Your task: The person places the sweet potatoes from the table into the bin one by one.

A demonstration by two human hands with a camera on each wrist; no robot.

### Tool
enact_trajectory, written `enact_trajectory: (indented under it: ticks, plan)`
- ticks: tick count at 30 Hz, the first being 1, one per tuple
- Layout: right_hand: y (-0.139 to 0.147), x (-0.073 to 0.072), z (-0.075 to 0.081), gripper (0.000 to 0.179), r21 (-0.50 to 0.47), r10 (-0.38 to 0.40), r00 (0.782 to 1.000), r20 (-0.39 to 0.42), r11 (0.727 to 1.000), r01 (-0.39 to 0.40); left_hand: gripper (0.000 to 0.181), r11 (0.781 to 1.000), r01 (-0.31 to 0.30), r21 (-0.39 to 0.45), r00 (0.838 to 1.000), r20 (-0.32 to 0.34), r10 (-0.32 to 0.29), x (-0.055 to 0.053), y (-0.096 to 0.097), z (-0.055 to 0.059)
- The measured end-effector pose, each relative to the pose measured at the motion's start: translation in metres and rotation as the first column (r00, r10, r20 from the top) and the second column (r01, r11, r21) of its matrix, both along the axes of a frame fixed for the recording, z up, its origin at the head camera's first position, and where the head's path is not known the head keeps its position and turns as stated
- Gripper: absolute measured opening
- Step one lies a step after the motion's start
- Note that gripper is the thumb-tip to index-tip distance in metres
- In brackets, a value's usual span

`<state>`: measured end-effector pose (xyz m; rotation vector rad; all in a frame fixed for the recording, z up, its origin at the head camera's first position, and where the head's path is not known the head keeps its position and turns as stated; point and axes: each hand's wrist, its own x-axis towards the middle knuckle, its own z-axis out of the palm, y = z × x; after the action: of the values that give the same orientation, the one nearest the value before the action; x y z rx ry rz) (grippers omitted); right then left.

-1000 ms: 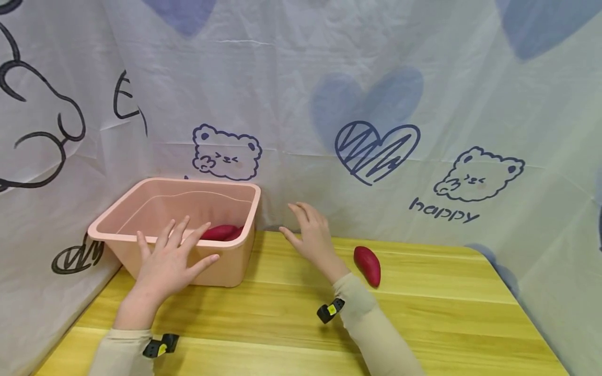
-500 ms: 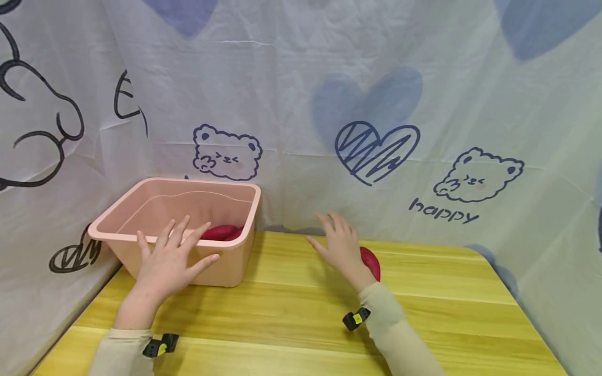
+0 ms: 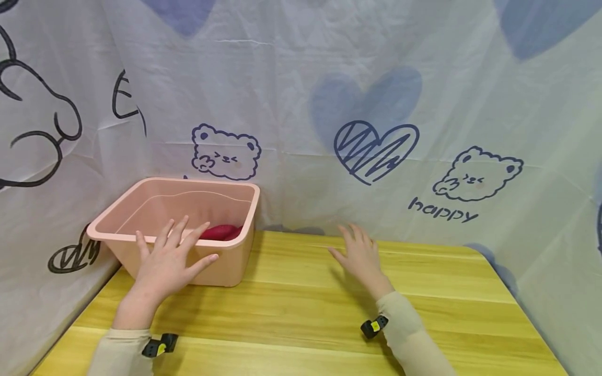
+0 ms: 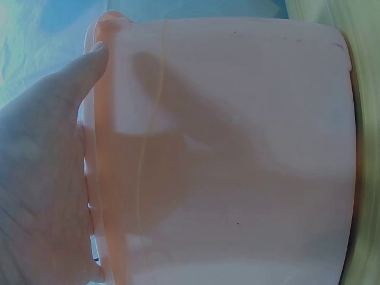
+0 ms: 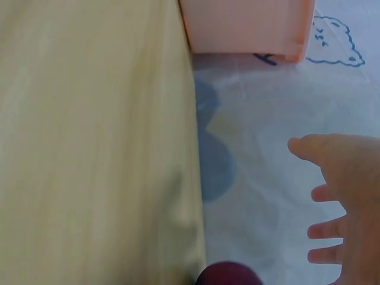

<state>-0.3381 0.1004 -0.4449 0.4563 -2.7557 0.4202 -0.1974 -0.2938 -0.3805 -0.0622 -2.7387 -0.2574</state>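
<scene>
A pink plastic bin (image 3: pixel 230 263) stands at the table's left, with red sweet potatoes (image 3: pixel 220 232) inside, partly covered by my left hand's fingers. My left hand (image 3: pixel 164 266) rests over the near rim, fingers spread; in the left wrist view the thumb (image 4: pixel 89 68) lies along that rim. Above the table to the right hovers my right hand (image 3: pixel 364 261), fingers extended and apart, holding nothing. The end of another red sweet potato (image 5: pixel 228 275) shows at the bottom of the right wrist view. In the head view my right hand and wrist hide it.
The yellow wood-grain table (image 3: pixel 291 313) ends at the back against a pale printed curtain (image 3: pixel 291 130) with hearts and bears. The curtain also hangs close along the left side and at the right. A wristband (image 3: pixel 374 327) with a small black device sits on the right sleeve.
My right hand has moved rightward and a little closer, passing in front of the sweet potato on the table so that it is now hidden. My left hand and the bin have stayed put.
</scene>
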Motion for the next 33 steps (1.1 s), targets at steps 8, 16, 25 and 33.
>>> enact_trajectory:
  ticks: [8,16,25,33]
  plan:
    - [0.017,0.002,-0.01,0.07,0.022,-0.034,0.997,0.062,0.999,0.033,0.074,1.0,-0.005,0.002,1.0,0.006,0.005,-0.001,0.001,0.001]
    - [0.027,0.002,-0.02,0.071,0.032,-0.051,0.995,0.08,0.998,0.048,0.075,1.0,-0.009,0.0,1.0,0.016,0.009,0.001,0.001,0.002]
    - [0.034,0.002,-0.026,0.068,0.026,-0.096,0.981,0.171,0.995,0.092,0.075,1.0,0.003,0.004,1.0,0.0,-0.003,0.001,0.001,0.001]
    - [0.037,0.003,-0.027,0.066,0.017,-0.057,0.986,0.16,0.998,0.054,0.076,1.0,-0.011,0.002,1.0,0.023,0.011,0.002,0.001,0.003]
